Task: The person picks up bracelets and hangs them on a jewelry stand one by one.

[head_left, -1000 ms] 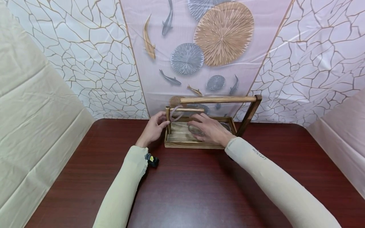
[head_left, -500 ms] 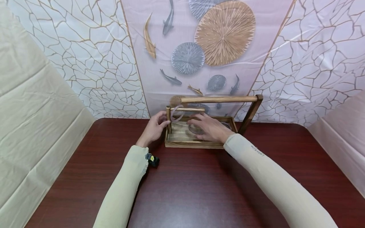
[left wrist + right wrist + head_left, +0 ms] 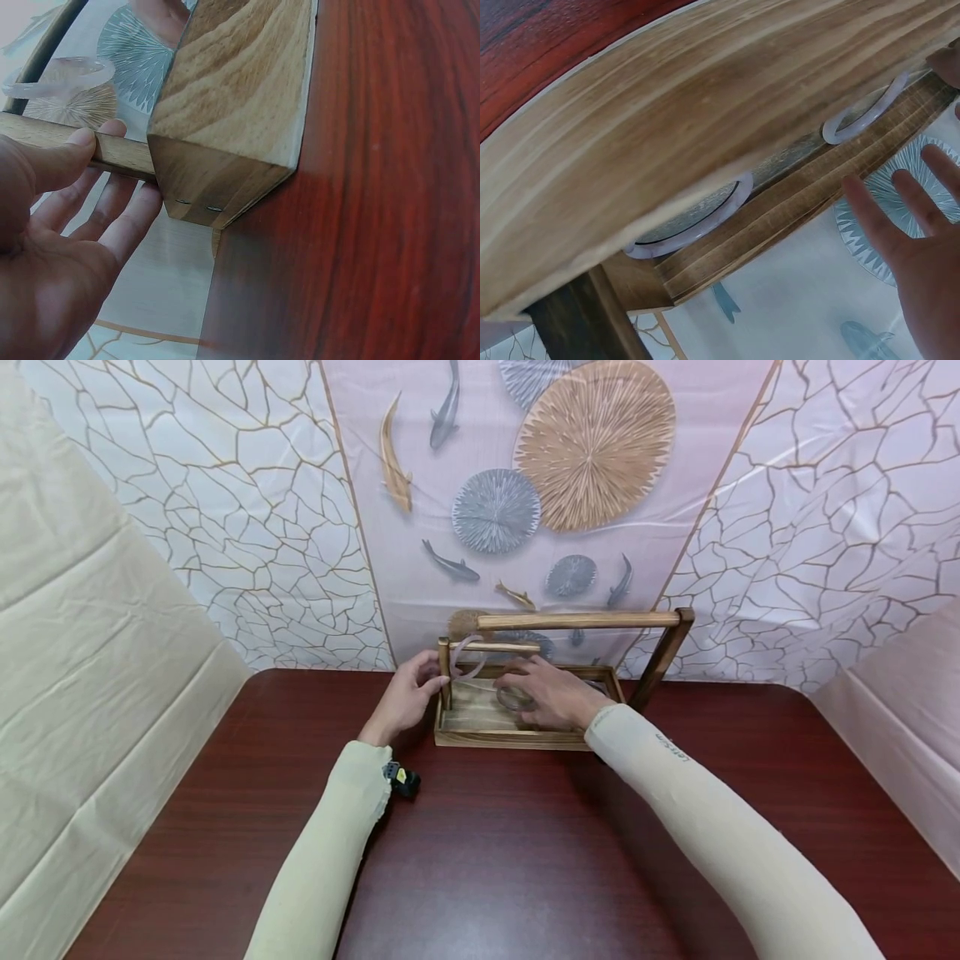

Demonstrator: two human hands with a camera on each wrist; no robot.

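My left hand (image 3: 407,697) grips the short upright post (image 3: 446,672) at the left end of a wooden jewellery stand, thumb on one side and fingers behind. A pale lilac bangle (image 3: 468,657) hangs on the stand's short crossbar (image 3: 510,647), close to that hand. My right hand (image 3: 551,693) is over the stand's tray, and its fingers look spread and relaxed in the right wrist view. Near its fingertips a second bangle (image 3: 866,116) lies in the tray (image 3: 480,739). A third bangle (image 3: 697,229) lies at the tray's right end, partly hidden by the front wall in the right wrist view.
A taller wooden arm with a long top bar (image 3: 577,622) rises from the stand's right side, above the right hand. The stand sits near the back edge of the dark red table (image 3: 480,843). Behind it hangs a patterned cloth (image 3: 420,602).
My right hand has shifted very slightly, and the bangle near its fingertips now shows more clearly as a ring in the tray. The left hand keeps hold of the post.
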